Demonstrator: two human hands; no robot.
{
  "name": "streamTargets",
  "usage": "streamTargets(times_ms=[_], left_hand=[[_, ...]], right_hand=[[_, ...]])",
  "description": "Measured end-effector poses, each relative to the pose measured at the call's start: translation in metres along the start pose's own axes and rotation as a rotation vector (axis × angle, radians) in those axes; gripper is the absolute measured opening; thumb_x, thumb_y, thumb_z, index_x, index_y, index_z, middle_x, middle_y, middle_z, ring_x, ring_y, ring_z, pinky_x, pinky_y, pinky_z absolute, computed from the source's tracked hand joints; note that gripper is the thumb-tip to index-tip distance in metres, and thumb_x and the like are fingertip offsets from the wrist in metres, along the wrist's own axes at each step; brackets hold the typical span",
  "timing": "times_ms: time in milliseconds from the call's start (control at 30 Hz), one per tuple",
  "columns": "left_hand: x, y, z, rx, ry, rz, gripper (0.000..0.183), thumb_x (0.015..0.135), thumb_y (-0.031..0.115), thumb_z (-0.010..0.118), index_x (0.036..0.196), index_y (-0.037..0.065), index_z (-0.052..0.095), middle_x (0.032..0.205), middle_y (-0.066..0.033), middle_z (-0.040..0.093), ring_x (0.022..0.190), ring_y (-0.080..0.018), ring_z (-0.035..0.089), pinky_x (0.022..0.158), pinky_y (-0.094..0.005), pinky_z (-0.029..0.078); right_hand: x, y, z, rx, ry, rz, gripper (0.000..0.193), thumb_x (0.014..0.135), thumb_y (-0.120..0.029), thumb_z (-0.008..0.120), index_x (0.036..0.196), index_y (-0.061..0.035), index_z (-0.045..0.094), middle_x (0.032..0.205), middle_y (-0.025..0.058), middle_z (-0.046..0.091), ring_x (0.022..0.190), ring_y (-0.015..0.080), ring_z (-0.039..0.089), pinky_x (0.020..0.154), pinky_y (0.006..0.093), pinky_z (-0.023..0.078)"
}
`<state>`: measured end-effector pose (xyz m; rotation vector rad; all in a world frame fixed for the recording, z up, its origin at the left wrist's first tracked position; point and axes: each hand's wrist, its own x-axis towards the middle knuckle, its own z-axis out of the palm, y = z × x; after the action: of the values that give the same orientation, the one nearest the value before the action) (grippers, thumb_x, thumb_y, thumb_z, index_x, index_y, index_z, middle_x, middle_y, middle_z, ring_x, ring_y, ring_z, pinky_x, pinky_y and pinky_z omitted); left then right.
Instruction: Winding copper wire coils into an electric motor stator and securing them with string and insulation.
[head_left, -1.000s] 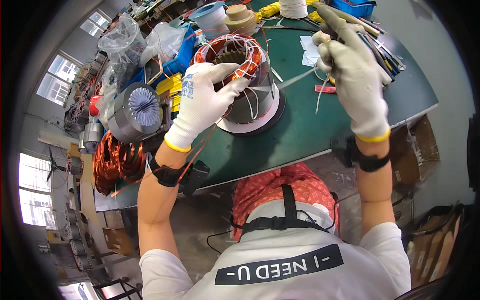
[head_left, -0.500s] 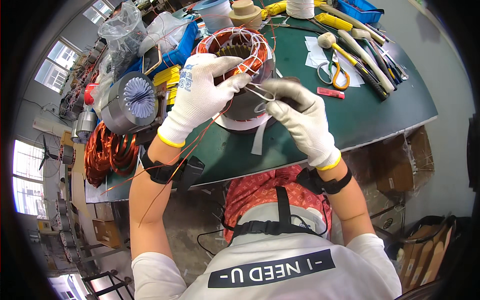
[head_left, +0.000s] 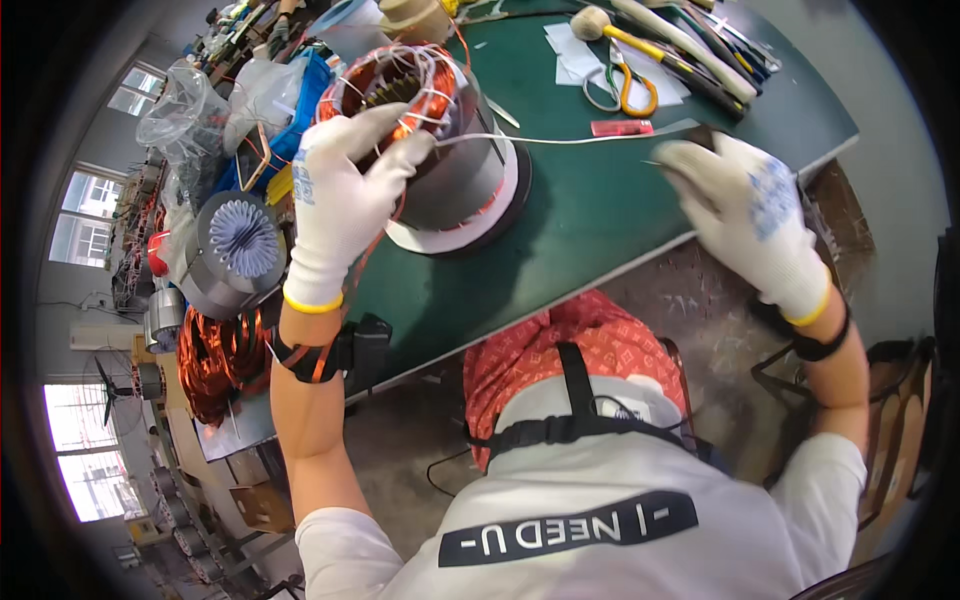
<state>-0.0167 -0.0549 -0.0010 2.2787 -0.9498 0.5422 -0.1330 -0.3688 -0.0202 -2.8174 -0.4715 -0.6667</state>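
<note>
A motor stator [head_left: 465, 175] stands upright on the green bench, its copper winding [head_left: 437, 95] laced with white cord around the top. My left hand [head_left: 345, 180], in a white knit glove, is at the near rim of the winding, thumb and fingers closed where the white cord [head_left: 560, 139] comes out. From there the cord runs nearly straight to the right, over the bench. My right hand [head_left: 745, 205], also gloved and slightly blurred, is closed at the cord's far end, beyond the bench's front edge. Its fingertips are partly smeared by motion.
Scissors with orange handles [head_left: 637, 92], a red object [head_left: 621, 128] and a mallet [head_left: 592, 24] lie at the back right. Left stand another stator [head_left: 235, 250], copper coils [head_left: 215, 365] and a blue bin [head_left: 305, 105]. The bench's front edge [head_left: 590, 278] is near me.
My right hand has swung out to the right, drawing the looped cord into a long line. My left hand stays at the winding. The view has shifted.
</note>
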Motion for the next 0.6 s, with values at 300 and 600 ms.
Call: streamTargets(times_ms=[300,600], left_hand=[[-0.004,-0.003,0.001,0.089,0.04,0.093,0.031,0.081,0.023,0.08,0.101,0.0,0.075,0.079,-0.0145,0.07,0.069,-0.0262,0.064,0.068,-0.0349,0.049],[-0.011,-0.026,-0.002,-0.006,0.048,0.151,0.034,0.08,0.013,0.073,0.112,0.002,0.073,0.083,-0.0093,0.065,0.078,-0.0275,0.06,0.077,-0.0354,0.047]], right_hand=[[0.044,-0.087,0.092,0.967,0.183,0.25,0.027,0.088,-0.012,0.068,0.111,-0.0006,0.063,0.094,0.0174,0.068,0.087,0.0312,0.067,0.076,0.0383,0.053],[0.074,-0.091,0.081,2.411,-0.335,0.0,0.026,0.104,-0.027,0.051,0.115,-0.0057,0.06,0.061,-0.0046,0.042,0.046,0.004,0.037,0.043,0.0207,0.034]])
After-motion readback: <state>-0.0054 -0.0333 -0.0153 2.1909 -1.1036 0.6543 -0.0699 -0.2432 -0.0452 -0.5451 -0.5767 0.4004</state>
